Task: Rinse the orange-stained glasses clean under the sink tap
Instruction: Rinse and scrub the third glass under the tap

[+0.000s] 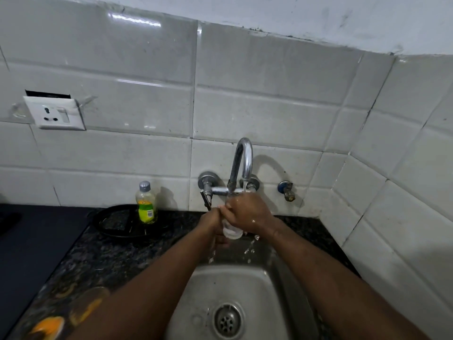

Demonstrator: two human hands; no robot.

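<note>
Head view: the left hand [212, 223] and right hand [248, 213] grip a clear glass [232, 233] under the running tap [243, 158] above the steel sink [247, 288], with blurred orange-stained glasses [85, 306] on the left counter [115, 256].

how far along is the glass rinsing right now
Done: no rinsed glass shows set aside. In hand: the left hand and right hand grip one glass under the running tap; its base looks clear. Left: what look like two orange-stained glasses, blurred, wait on the counter at lower left.
</note>
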